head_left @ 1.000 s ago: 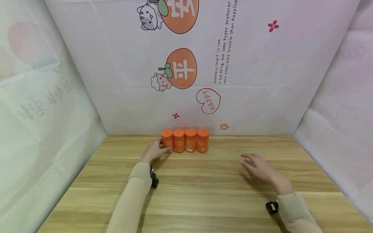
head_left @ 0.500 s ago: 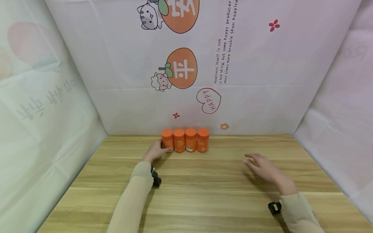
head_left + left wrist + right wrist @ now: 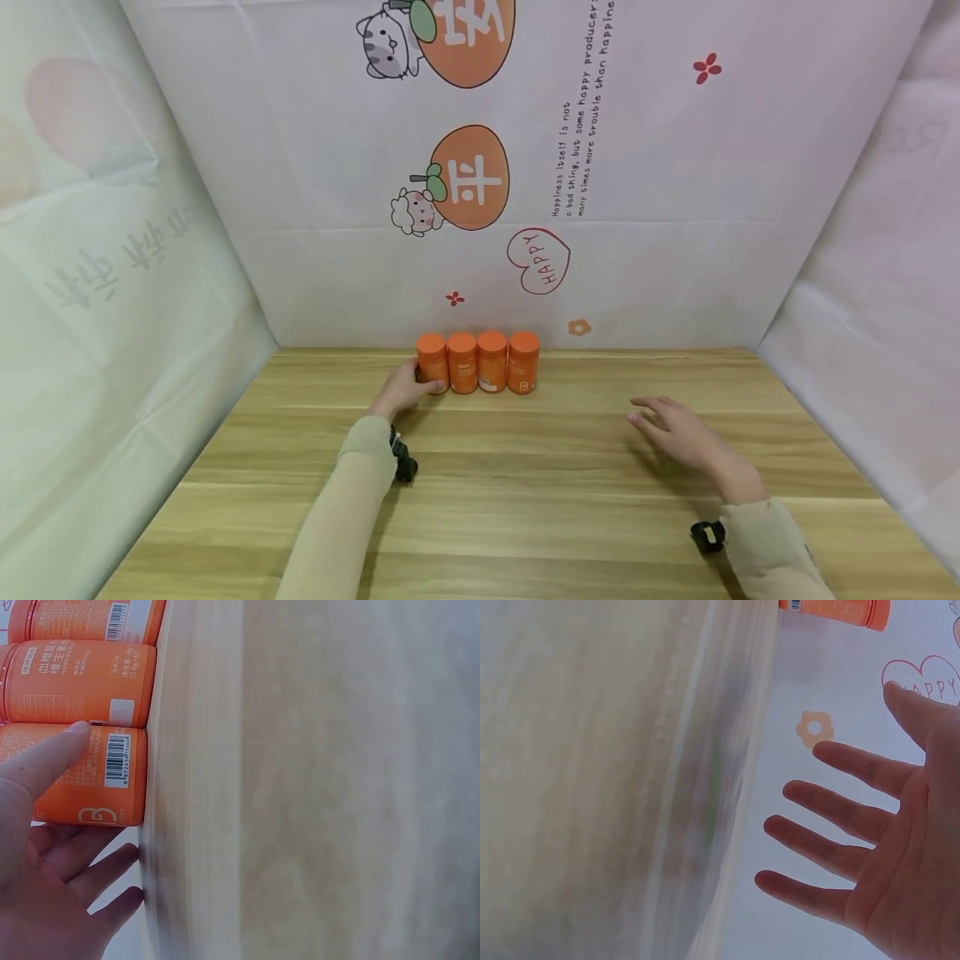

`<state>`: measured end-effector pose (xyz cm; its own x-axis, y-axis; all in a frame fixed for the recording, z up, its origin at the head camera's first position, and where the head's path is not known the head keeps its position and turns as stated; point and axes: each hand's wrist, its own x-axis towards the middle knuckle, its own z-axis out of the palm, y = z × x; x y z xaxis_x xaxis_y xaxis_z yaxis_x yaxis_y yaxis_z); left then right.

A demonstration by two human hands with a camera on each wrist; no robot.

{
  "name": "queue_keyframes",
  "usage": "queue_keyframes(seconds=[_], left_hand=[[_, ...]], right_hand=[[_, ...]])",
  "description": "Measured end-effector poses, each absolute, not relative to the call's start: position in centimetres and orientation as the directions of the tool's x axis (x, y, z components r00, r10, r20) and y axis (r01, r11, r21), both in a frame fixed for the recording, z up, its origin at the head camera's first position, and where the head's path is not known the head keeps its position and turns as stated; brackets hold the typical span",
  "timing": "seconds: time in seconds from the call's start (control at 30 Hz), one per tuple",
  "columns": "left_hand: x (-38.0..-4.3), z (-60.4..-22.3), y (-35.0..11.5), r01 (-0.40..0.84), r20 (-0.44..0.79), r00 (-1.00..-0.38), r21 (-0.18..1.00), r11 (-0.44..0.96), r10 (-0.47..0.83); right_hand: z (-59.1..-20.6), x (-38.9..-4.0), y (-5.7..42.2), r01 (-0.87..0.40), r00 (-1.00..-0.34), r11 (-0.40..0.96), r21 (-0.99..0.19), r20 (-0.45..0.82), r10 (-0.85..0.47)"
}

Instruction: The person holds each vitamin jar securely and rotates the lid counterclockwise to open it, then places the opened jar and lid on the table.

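Note:
Several orange jars with orange screw lids stand upright in a tight row near the back of the table. My left hand [image 3: 399, 390] is at the left end of the row and holds the leftmost jar [image 3: 75, 780]. In the left wrist view its thumb [image 3: 56, 759] lies across the jar's label, beside a barcode, while the fingers pass along the jar's outer side and partly behind it. Well to the right of the row, my right hand [image 3: 678, 433] hovers over the table with nothing in it; the right wrist view shows its fingers [image 3: 832, 844] spread apart.
Behind the row rises a white printed cloth [image 3: 637, 275], and similar cloths hang on both sides. The wood-grain table [image 3: 525, 483] extends in front of the jars. In the right wrist view the end jar [image 3: 840, 609] shows at the top edge.
My right hand has drawn slightly to the right over the last second. The left hand stays at the leftmost jar, and the row has kept its place.

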<state>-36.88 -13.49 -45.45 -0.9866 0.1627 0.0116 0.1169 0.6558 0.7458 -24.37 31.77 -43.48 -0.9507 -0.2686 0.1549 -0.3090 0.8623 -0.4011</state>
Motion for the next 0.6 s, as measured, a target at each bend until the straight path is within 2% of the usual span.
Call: queue_keyframes(seconds=[0.6], left_hand=[[-36.80,-45.80,-13.45,0.076,0.033,-0.996,0.811,0.580,0.084]], right_hand=[[-43.48,-24.24,31.62,-0.301,-0.953,0.867,-0.397,0.150,-0.262]])
